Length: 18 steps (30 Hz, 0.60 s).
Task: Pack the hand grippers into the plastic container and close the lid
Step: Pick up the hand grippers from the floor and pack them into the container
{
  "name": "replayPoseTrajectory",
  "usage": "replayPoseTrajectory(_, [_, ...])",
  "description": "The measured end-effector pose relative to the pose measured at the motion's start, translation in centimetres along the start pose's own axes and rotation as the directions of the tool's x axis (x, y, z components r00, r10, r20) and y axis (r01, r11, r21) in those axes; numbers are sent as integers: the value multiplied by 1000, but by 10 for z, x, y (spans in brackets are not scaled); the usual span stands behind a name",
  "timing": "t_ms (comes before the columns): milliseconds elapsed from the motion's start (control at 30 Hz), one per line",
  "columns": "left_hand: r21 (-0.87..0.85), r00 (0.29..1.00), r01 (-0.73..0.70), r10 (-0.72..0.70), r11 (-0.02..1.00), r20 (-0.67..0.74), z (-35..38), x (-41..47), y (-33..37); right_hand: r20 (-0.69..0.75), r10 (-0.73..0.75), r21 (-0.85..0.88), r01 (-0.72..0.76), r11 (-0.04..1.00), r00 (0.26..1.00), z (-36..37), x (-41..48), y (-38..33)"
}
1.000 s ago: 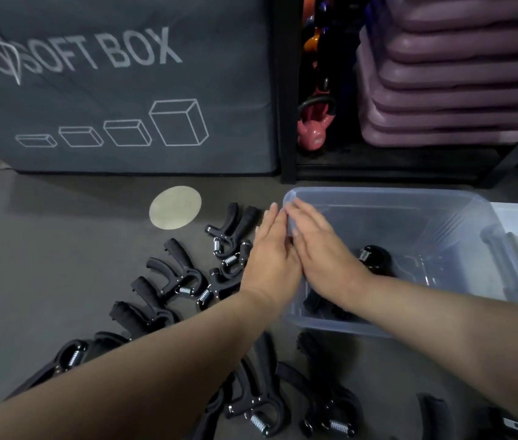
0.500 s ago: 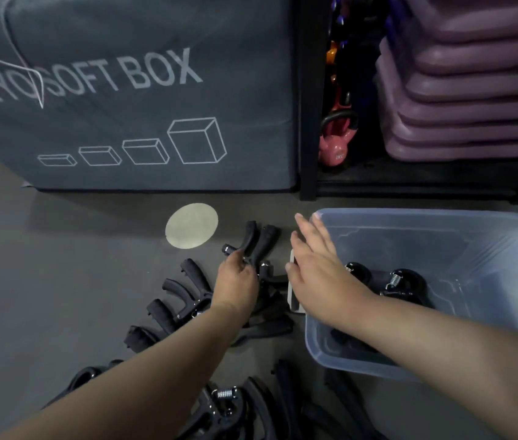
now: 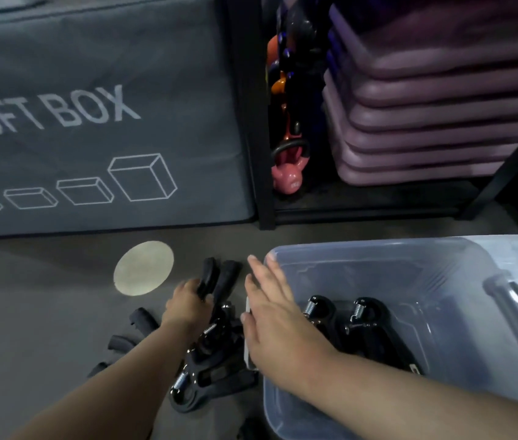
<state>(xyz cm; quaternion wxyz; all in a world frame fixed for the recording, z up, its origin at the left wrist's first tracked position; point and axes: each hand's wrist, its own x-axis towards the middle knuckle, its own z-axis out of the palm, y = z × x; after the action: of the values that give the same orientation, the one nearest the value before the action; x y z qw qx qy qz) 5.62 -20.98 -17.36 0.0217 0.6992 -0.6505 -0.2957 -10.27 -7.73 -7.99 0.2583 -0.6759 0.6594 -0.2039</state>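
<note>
Head view: the floor (image 3: 29,312) is dark grey and matte, and takes up the lower half of the frame. On it at 8 o'clock lies a pale round disc (image 3: 143,268), flat. A grey padded block printed "SOFT BOX" (image 3: 92,122), with four box outlines drawn on it, stands along the floor's far edge from 9 to 11 o'clock. Just beside it, at 12 o'clock, rises the black upright of a rack (image 3: 245,122). A pink kettlebell (image 3: 286,176) sits on the rack's bottom shelf with orange ones (image 3: 278,84) behind it. A stack of purple step boards (image 3: 426,122) fills the shelf toward 2 o'clock.

The clear container (image 3: 441,252) stands on the floor at 4 o'clock, its top open. Two black hand grippers (image 3: 362,325) lie inside against its near-left part, springs up. A pile (image 3: 213,373) of more black ones lies on the floor at 6 to 7 o'clock, just beside the container's left wall. Loose handles (image 3: 143,319) show at the pile's 9 o'clock.

The left hand (image 3: 188,304) has its fingers curled round the handles of one gripper (image 3: 216,277) at the pile's far end. The right hand (image 3: 278,325) is flat, fingers straight and spread, over the container's left rim. Whether it touches the rim cannot be told.
</note>
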Motion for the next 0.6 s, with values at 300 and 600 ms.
replayPoseTrajectory(300, [244,1000,-5,12,970,-29,14,13,6,19,5,51,-6,999,1000,-1,1,1])
replayPoseTrajectory(600, [221,992,80,-57,972,-109,9,-2,-1,31,14,13,-14,1000,999,3,2,4])
